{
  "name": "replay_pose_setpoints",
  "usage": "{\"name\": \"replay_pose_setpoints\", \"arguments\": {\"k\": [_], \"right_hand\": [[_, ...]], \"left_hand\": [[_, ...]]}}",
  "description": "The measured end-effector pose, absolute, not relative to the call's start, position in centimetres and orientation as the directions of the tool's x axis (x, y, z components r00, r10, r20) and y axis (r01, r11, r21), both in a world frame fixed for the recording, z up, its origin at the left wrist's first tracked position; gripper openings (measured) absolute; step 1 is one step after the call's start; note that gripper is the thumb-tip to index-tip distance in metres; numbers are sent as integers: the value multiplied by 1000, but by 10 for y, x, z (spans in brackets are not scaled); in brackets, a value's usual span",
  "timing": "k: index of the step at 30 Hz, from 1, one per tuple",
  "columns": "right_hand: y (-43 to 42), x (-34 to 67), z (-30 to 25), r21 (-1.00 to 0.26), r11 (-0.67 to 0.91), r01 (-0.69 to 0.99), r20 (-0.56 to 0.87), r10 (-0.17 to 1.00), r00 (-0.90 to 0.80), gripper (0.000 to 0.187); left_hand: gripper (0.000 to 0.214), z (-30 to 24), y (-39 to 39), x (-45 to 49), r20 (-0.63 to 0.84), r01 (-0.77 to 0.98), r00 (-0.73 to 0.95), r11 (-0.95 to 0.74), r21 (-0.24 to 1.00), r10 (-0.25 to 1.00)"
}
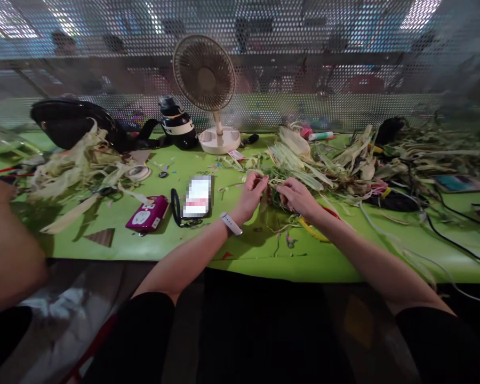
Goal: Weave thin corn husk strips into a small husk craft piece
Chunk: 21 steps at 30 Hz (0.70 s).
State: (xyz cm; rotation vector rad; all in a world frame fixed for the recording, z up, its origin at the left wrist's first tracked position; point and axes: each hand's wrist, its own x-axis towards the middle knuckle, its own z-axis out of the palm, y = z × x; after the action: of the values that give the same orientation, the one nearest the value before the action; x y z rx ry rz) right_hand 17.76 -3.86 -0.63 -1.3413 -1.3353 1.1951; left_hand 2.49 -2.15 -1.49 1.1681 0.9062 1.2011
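Observation:
Over the green table, my left hand (249,197), with a pale band on its wrist, is closed in a pinch. My right hand (298,198) is closed just beside it, thumb and fingers together. Between the two fingertips run thin plant strands (270,183), partly hidden by the fingers. Green plant stems (278,200) lie under and behind the right hand. Dried corn husks (298,162) are heaped just beyond both hands. A yellow-and-red cord or handle (312,230) shows below the right forearm.
A phone (198,196) and a purple packet (147,214) lie left of my hands. Behind stand a fan (220,140), a black bottle (178,124) and a black bag (76,120). Cables (444,229) cross the right side. Another person's arm (12,245) is at far left.

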Motion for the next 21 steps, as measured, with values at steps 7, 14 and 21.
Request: {"name": "replay_pose_setpoints", "arguments": {"k": [7,14,21], "right_hand": [[-40,179,-4,-983,-78,168,-96,990,-104,27],[-38,179,-5,-979,156,130,121,962,-246,36],[-36,179,-3,-958,238,163,207,960,-187,29]], "left_hand": [[31,-17,-22,28,143,-175,321,-90,980,936],[33,-12,-20,27,137,-226,273,-75,971,952],[37,-12,-16,23,118,-262,270,-45,964,956]]}}
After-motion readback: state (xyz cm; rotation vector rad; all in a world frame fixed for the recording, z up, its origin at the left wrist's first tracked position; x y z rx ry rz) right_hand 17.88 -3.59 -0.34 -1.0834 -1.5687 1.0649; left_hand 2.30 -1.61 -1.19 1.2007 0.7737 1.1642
